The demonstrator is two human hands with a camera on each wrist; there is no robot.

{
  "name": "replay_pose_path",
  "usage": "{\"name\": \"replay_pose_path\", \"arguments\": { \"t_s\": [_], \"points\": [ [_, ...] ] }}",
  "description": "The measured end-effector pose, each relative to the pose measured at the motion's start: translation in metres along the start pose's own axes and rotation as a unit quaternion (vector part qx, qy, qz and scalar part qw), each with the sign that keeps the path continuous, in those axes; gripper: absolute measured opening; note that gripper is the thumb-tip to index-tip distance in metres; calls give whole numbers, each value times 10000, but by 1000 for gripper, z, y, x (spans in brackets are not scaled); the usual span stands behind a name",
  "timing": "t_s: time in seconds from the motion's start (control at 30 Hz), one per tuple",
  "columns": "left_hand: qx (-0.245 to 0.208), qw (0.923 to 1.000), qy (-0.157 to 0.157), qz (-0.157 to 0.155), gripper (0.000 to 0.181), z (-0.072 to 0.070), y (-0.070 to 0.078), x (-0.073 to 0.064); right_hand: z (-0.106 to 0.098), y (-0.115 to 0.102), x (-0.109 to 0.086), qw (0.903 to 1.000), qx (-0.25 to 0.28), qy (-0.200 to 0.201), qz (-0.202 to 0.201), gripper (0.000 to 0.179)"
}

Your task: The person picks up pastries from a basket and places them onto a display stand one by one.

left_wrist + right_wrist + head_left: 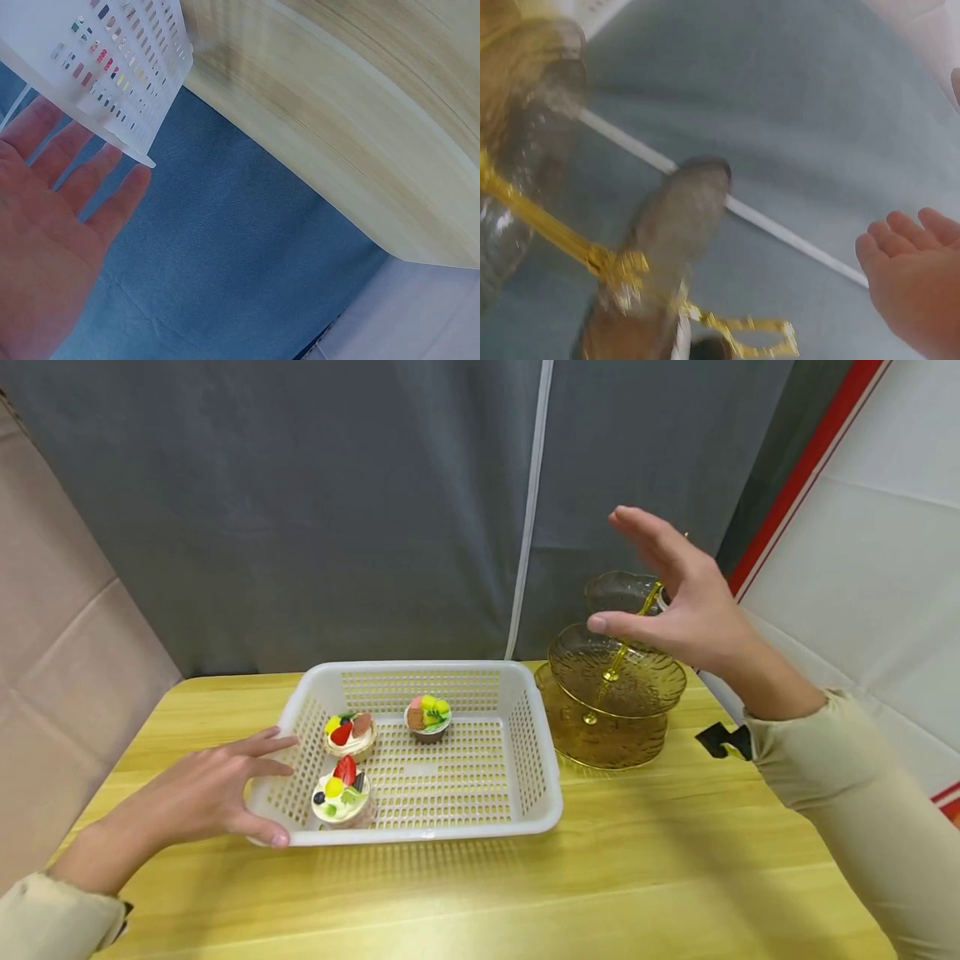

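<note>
A white perforated plastic basket (427, 837) stands on the table. My left hand (202, 789) rests at its left side, fingers spread along the rim and thumb near the front corner. The left wrist view shows those fingers extended at the basket's edge. Inside lie three fruit-topped cupcakes: a strawberry one (341, 797) at front left, another cream one (350, 735) behind it, and a brown-cupped one (428, 717) near the back. In the air before a tiered amber serving stand (611, 747), my right hand (693, 602) holds nothing, thumb and fingers apart; it partly hides the upper tier.
The wooden table (480, 902) extends in front of the basket and stand. A grey curtain (337, 527) hangs right behind the table. White panels with a red stripe (806, 477) close off the right side, and a pale wall (60, 585) the left.
</note>
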State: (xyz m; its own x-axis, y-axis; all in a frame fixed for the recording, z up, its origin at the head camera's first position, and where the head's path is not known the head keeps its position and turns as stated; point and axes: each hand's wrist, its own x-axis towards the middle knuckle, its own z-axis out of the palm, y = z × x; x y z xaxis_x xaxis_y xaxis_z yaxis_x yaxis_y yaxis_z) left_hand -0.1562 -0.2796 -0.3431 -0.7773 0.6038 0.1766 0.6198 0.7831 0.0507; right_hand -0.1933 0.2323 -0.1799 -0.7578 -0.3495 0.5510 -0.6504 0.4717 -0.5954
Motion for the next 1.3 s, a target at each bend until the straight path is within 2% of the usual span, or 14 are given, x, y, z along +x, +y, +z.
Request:
{"name": "replay_pose_path", "arguments": {
  "t_s": [0.33,0.6,0.87,1.1,1.3],
  "points": [
    [-13,10000,-12,-53,90,0,1,-2,53,21,15,9959,-55,-898,-109,95],
    [15,9999,-105,-92,90,1,1,-2,96,33,22,9892,369,-1418,76,96],
    [35,9999,-132,-102,90,1,0,-2,126,39,32,9838,624,-1678,104,95],
    [33,9999,-127,-95,90,2,0,-3,151,45,37,9770,899,-1912,298,93],
    [40,9998,-131,-121,90,1,1,-3,171,49,37,9738,1083,-1953,434,93]
  ]
}}
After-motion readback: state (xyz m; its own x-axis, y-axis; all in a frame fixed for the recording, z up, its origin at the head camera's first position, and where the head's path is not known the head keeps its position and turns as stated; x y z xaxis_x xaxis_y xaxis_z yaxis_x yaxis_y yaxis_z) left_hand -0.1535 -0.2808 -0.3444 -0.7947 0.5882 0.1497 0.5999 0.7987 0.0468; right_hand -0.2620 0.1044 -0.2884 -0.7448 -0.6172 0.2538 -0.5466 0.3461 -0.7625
